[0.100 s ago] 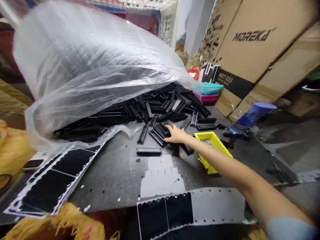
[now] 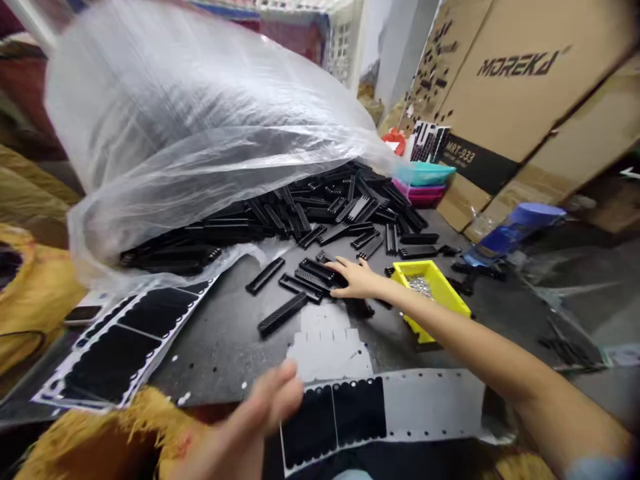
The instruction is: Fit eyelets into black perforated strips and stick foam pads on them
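My right hand reaches over the table with its fingers spread, touching a small cluster of black slotted plastic strips. It does not appear closed around any of them. Beside that cluster, toward me, a separate black strip lies at a slant. My left hand, blurred, is low in the view with its fingers stretched out and nothing visible in it. It is near a sheet of black labels at the table's front edge. Behind the right hand, a heap of similar strips spills from a clear plastic bag.
To the right of my right hand, a yellow bin holds small metal pieces. More black label sheets lie at left. Cardboard boxes stand at the back right, near a blue plastic holder. Yellow sacking hangs at the front.
My left hand has come into view from below. Under my right hand, several strips have slid and turned, spreading leftward and toward me. The view has shifted slightly.
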A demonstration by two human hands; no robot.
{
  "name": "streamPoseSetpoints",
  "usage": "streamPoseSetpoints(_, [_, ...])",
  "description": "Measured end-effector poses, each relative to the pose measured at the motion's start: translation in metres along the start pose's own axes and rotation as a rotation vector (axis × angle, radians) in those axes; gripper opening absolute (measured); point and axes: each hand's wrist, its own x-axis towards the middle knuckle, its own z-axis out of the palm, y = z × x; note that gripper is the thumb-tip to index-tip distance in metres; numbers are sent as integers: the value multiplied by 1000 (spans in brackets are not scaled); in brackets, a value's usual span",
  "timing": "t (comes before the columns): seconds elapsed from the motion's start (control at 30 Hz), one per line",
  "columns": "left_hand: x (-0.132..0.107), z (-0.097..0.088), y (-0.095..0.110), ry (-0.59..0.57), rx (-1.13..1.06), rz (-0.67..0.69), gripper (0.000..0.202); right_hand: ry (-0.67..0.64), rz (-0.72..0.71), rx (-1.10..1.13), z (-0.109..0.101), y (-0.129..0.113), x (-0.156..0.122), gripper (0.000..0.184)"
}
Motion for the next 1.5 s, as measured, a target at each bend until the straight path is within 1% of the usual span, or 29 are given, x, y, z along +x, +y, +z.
streamPoseSetpoints(0.03, [0,-5,4,-12,18,-1,40,16,-41,-11,4,-4,-10,79])
streamPoseSetpoints(0.07, [4,-7,6,-31,42,5,37,46,-75,-32,7,-9,-21,76])
streamPoseSetpoints(0.1, [11,-8,6,-66,81,13,37,96,-104,-60,10,-14,-34,73])
streamPoseSetpoints(0.17, [26,-8,-1,-173,177,11,48,242,-162,-117,16,-25,-64,65])
streamPoseSetpoints(0.23, [33,-8,-12,-272,246,-19,56,361,-232,-112,23,-36,-100,52])
streamPoseSetpoints(0.3, [24,-13,-24,-297,267,-52,66,422,-259,-52,34,-44,-135,37])
streamPoseSetpoints(0.37, [4,-23,-35,-250,295,-69,84,442,-266,32,50,-48,-160,30])
streamPoseSetpoints(0.4, [-8,-29,-39,-219,320,-80,89,445,-255,75,59,-51,-165,28])
streamPoseSetpoints(0.43, [-19,-36,-44,-190,349,-92,87,446,-244,120,67,-54,-166,26])
streamPoseSetpoints(0.47, [-29,-42,-47,-164,374,-105,78,444,-238,165,75,-60,-160,26])
streamPoseSetpoints(0.5, [-36,-47,-50,-145,386,-120,64,437,-242,207,81,-67,-150,26])
streamPoseSetpoints(0.57, [-42,-52,-52,-126,351,-138,36,402,-278,274,89,-88,-117,28])
streamPoseSetpoints(0.6, [-42,-52,-51,-128,310,-138,27,372,-297,284,90,-100,-99,30])
streamPoseSetpoints(0.63, [-41,-48,-49,-140,263,-133,22,334,-280,286,89,-109,-81,30])
streamPoseSetpoints(0.67, [-39,-42,-45,-160,217,-125,18,305,-260,296,87,-116,-67,24])
streamPoseSetpoints(0.73, [-33,-21,-34,-201,139,-104,16,279,-249,310,80,-116,-49,14])
streamPoseSetpoints(0.8, [-29,6,-21,-216,66,-98,22,253,-250,357,73,-96,-51,10])
streamPoseSetpoints(0.87, [-25,32,-9,-162,21,-121,38,190,-213,478,66,-65,-68,14])
streamPoseSetpoints(0.93, [-19,50,-1,-89,16,-157,71,133,-130,631,61,-36,-87,21])
streamPoseSetpoints(1.0, [-10,59,3,-80,-12,-182,105,124,-50,718,59,-19,-101,25])
streamPoseSetpoints(1.07, [-1,62,2,-146,-82,-184,124,148,-2,736,62,-15,-106,26])
streamPoseSetpoints(1.17, [8,65,-1,-247,-190,-162,128,178,15,726,70,-24,-105,26])
streamPoseSetpoints(1.23, [9,69,-2,-266,-249,-154,128,182,-7,710,73,-32,-105,26])
streamPoseSetpoints(1.3, [9,73,0,-274,-284,-157,120,167,-58,661,73,-37,-107,26])
streamPoseSetpoints(1.33, [8,75,2,-288,-286,-153,109,167,-80,618,72,-38,-107,26])
streamPoseSetpoints(1.37, [7,76,4,-312,-279,-143,94,185,-90,567,69,-38,-106,28])
streamPoseSetpoints(1.43, [5,77,9,-369,-246,-105,60,269,-78,443,64,-38,-97,31])
streamPoseSetpoints(1.47, [4,77,12,-394,-230,-82,47,311,-68,378,61,-39,-90,32])
streamPoseSetpoints(1.5, [3,76,15,-410,-218,-64,42,338,-63,321,60,-39,-81,31])
